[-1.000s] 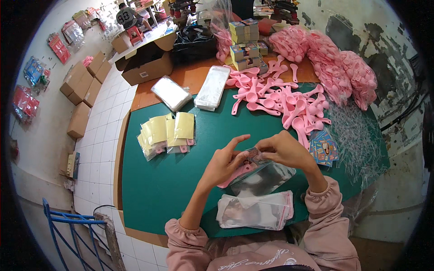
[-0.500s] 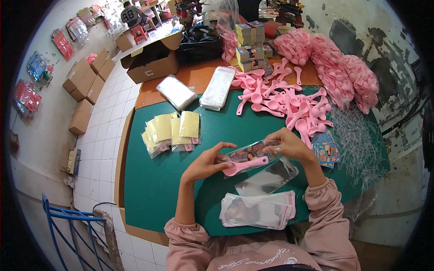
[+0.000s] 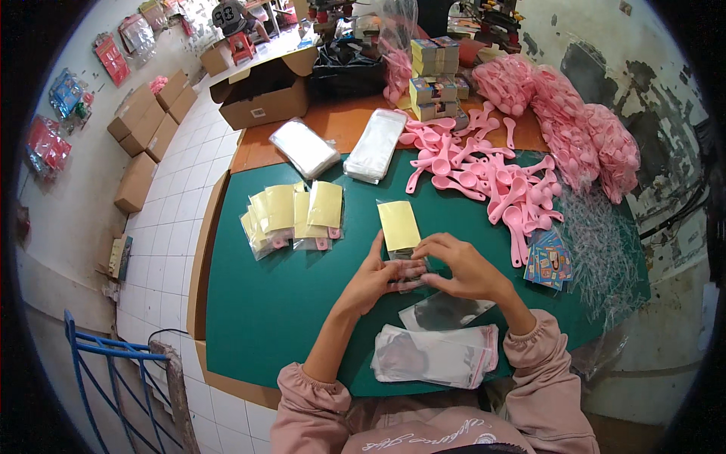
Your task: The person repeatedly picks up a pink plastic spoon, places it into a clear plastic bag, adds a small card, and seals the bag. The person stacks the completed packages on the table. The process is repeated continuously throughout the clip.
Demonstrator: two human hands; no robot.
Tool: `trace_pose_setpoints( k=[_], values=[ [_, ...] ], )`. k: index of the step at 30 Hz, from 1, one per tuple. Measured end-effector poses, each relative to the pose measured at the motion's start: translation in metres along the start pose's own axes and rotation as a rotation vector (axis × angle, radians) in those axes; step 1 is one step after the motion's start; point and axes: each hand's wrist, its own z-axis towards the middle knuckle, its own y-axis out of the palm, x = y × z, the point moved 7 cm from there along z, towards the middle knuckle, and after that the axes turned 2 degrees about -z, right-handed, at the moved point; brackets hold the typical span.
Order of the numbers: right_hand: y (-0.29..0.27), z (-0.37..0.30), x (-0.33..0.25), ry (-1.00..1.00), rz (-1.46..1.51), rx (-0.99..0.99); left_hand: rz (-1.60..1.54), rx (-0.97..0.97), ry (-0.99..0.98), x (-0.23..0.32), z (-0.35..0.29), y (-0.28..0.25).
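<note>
A clear plastic bag with a yellow-backed card (image 3: 398, 225) in it points away from me over the green table. My left hand (image 3: 370, 280) grips its near part, thumb along the left edge and fingers across it. My right hand (image 3: 465, 268) is curled at the bag's near right end, thumb and fingers closing on the plastic. The hands hide the bag's lower half, and no spoon shows in it. Just nearer lies an empty clear bag (image 3: 446, 310), beside a stack of clear bags (image 3: 435, 356) close to my body.
Finished-looking packets (image 3: 291, 216) lie left. Two bag stacks (image 3: 304, 149) sit farther back. Loose pink spoons (image 3: 491, 170) spread right, near picture cards (image 3: 550, 259) and plastic shreds (image 3: 601, 250). Card bundles (image 3: 435, 79), bagged spoons (image 3: 563, 113) and an open carton (image 3: 265, 94) stand behind.
The bag has been turned from its picture side, with the pink spoon showing, to its yellow side. It now points away from me, and both hands have come together at its near end.
</note>
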Motion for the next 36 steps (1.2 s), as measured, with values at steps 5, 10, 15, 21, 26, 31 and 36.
trace_pose_setpoints(
  k=[5,10,15,21,26,31,36],
  values=[
    [0.018,-0.006,0.002,-0.006,-0.09,0.012,0.021,0.101,-0.132,-0.002,-0.017,0.0],
    [0.036,-0.001,-0.008,-0.106,-0.152,-0.007,0.074,0.064,-0.161,-0.006,-0.028,-0.002],
    [0.042,-0.001,-0.013,-0.123,-0.237,0.011,0.055,0.098,-0.168,-0.009,-0.028,-0.004],
    [0.044,-0.001,-0.015,-0.215,-0.203,0.013,0.302,0.167,0.037,-0.01,-0.017,-0.014],
    [0.003,-0.004,0.004,-0.072,0.401,-0.185,0.318,0.24,0.021,0.0,-0.02,-0.009],
    [-0.105,-0.03,0.114,0.371,0.447,0.239,0.298,0.138,-0.034,0.003,-0.015,0.002],
    [-0.105,-0.046,0.096,0.25,-0.487,0.693,0.309,0.148,-0.07,-0.006,-0.011,-0.006]
  ],
)
